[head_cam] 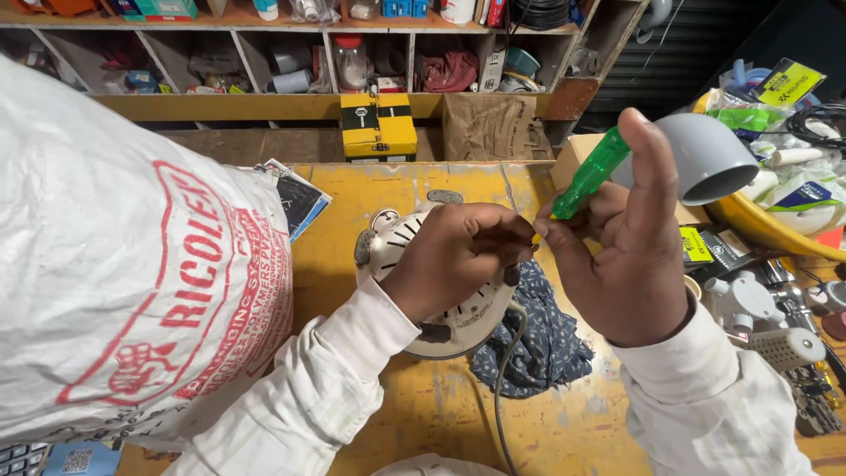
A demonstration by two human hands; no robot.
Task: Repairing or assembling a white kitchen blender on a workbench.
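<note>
A round cream-coloured appliance [397,247] with vent slots lies on the yellow table [458,414], a grey cord [502,388] trailing from it towards me. My left hand [454,260] rests on top of it, fingers pinched together at its right edge. My right hand [630,256] holds a screwdriver with a clear green handle [592,172], the handle pointing up and away, the tip hidden between the fingers of both hands. A dark blue patterned cloth [542,339] lies under the appliance's right side.
A big white woven sack [123,264] with red print fills the left. A grey pipe elbow [705,154] and a yellow basin [767,225] of packets sit at right, with small fittings [749,304] below. A yellow-black box [379,125] stands beneath cluttered shelves.
</note>
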